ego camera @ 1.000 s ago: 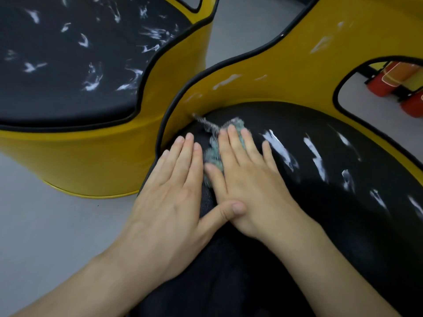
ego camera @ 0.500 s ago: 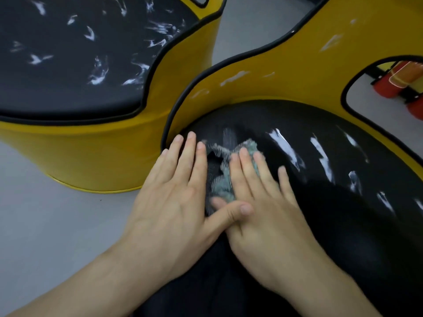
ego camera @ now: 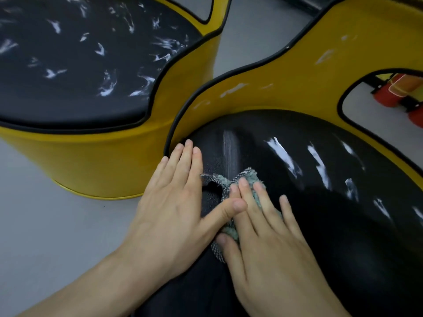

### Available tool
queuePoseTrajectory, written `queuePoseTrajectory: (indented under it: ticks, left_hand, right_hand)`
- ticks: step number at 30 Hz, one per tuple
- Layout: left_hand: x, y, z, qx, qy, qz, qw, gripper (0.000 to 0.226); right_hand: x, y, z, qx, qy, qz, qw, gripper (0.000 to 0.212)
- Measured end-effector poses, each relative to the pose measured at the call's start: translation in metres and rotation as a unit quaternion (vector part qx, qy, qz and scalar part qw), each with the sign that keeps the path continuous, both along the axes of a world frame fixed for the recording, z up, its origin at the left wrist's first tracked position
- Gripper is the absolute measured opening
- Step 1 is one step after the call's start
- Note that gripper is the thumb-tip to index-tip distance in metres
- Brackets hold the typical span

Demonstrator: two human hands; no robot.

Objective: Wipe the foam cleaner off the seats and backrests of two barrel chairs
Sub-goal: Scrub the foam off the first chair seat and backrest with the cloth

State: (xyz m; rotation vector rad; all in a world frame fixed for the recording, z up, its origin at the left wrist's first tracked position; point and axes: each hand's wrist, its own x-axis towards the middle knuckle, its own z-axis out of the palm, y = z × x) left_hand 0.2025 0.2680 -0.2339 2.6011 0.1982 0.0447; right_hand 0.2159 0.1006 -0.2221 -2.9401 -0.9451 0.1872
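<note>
Two yellow barrel chairs with black seats stand side by side. On the near chair's seat (ego camera: 343,236), my right hand (ego camera: 265,227) presses a grey-green cloth (ego camera: 249,181) flat with straight fingers. My left hand (ego camera: 174,202) lies flat on the seat's left edge, its thumb touching the right hand. White foam streaks (ego camera: 318,163) cover the right part of this seat, and a faint smear (ego camera: 229,145) runs above the cloth. Foam dabs (ego camera: 231,90) also mark the yellow backrest (ego camera: 286,88). The far chair's seat (ego camera: 80,92) on the left is dotted with foam.
Grey floor (ego camera: 45,225) lies to the left and between the chairs. Through the backrest cut-out at the right, red cylinders (ego camera: 393,92) on a black frame show.
My right hand has dragged the cloth toward me down the seat, leaving a faint wiped smear above it. My left hand has stayed at the seat's left edge.
</note>
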Motion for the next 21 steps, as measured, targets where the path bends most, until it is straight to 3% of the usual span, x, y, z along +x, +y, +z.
queuePoseTrajectory:
  ticks: [9,17,21]
  left_hand:
    - [-0.001,0.000,-0.001,-0.002,-0.014,0.004,1.000,0.117]
    - [-0.001,0.000,-0.001,-0.013,-0.020,0.006,1.000,0.119]
    - [-0.001,0.000,-0.003,0.000,-0.020,0.000,1.000,0.120]
  right_hand:
    - [0.108,0.064,0.001,-0.014,0.016,-0.044,0.999,0.066]
    - [0.004,0.003,-0.001,0.034,0.012,0.031,0.999,0.068]
    - [0.019,0.006,0.004,0.009,0.037,0.026,0.999,0.071]
